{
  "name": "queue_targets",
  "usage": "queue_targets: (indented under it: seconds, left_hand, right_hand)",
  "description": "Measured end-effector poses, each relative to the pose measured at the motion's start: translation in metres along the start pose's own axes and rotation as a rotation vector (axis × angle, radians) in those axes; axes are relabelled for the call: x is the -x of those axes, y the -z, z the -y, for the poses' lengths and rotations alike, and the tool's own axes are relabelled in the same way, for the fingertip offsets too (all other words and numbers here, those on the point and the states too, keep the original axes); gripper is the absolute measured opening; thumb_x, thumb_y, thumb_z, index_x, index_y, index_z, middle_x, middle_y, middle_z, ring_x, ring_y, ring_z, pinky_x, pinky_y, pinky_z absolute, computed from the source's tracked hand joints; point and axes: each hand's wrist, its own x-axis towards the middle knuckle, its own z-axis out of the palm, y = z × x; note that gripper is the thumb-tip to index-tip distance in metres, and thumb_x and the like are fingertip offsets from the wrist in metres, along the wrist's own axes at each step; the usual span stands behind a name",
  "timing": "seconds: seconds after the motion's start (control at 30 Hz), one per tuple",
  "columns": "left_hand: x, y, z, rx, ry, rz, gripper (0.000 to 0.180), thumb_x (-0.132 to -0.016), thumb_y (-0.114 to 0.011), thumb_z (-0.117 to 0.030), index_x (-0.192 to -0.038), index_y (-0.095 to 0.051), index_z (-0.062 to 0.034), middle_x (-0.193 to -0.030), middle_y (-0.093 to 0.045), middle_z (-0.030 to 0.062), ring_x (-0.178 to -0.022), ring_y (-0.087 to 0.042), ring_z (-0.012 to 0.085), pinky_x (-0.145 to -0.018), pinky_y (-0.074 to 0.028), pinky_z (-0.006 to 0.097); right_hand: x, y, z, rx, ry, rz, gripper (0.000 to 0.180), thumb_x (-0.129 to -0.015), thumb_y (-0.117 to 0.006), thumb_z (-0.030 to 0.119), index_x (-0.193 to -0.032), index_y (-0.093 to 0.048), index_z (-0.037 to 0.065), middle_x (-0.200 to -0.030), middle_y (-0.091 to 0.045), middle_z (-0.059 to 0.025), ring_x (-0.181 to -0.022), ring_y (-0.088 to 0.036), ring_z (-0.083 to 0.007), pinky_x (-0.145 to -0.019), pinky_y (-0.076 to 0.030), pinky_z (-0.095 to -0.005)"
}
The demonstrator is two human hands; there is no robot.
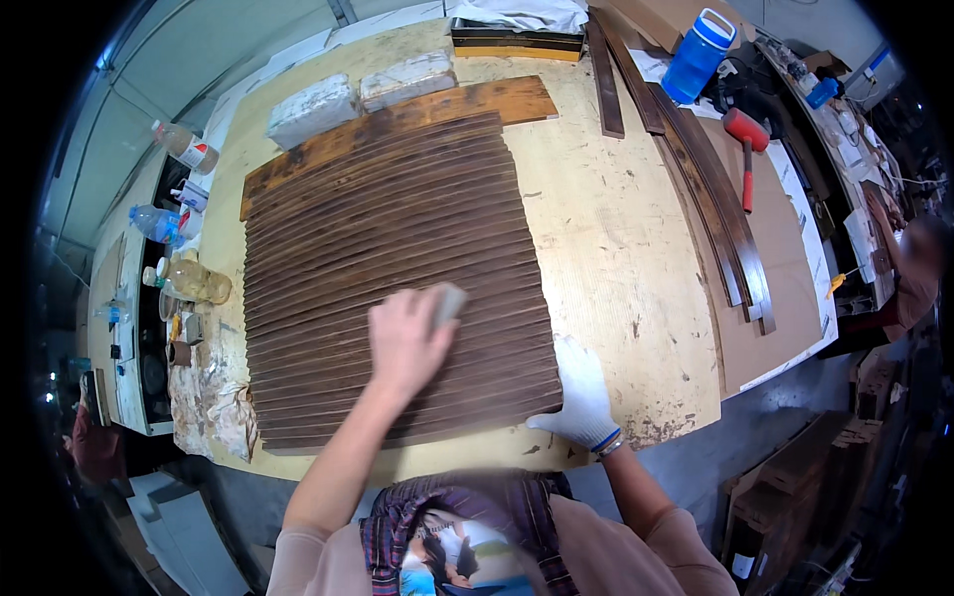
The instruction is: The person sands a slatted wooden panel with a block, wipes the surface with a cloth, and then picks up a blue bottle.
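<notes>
Many dark brown wooden strips [388, 228] lie side by side on a pale plywood table, making a ridged panel. My bare left hand [407, 338] is closed round a small grey block [450, 304], slightly blurred, over the strips right of their middle. The block's underside is hidden, so I cannot tell what its face is like. My right hand [579, 395], in a white knitted glove, lies against the strips' right ends near the front corner. Its fingers are stretched out along the ends and its thumb points left at the nearest strip.
Along the strips' far edge lies a brown board [397, 124], with two wrapped white blocks [313, 109] behind it. Bottles [194, 281] line the left side. At right are long dark boards [711, 194], a red mallet [747, 134] and a blue jug [698, 58]. Another person [919, 263] is far right.
</notes>
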Motion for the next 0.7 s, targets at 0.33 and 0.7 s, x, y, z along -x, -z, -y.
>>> queue_targets:
  seconds: [0.33, 0.7]
  left_hand:
    - [0.004, -0.004, -0.003, 0.013, 0.033, 0.131, 0.049, -0.079, -0.079, -0.021, -0.126, -0.066, -0.0155, -0.1, -0.06, 0.0069, -0.097, -0.059, 0.0274, -0.084, -0.042, 0.043]
    - [-0.016, -0.024, -0.034, 0.062, -0.079, 0.168, 0.052, -0.082, -0.079, -0.023, -0.131, -0.064, -0.0179, -0.102, -0.059, 0.0062, -0.097, -0.055, 0.0256, -0.081, -0.039, 0.04]
  right_hand:
    - [-0.007, 0.021, 0.014, -0.021, -0.018, 0.032, 0.128, -0.055, -0.094, 0.05, -0.154, -0.035, -0.006, -0.155, -0.043, -0.028, -0.146, -0.038, -0.0452, -0.121, -0.027, -0.054]
    - [-0.008, 0.019, 0.015, -0.076, -0.056, 0.05, 0.125, -0.055, -0.094, 0.047, -0.155, -0.036, -0.002, -0.155, -0.044, -0.0257, -0.147, -0.037, -0.0445, -0.121, -0.026, -0.055]
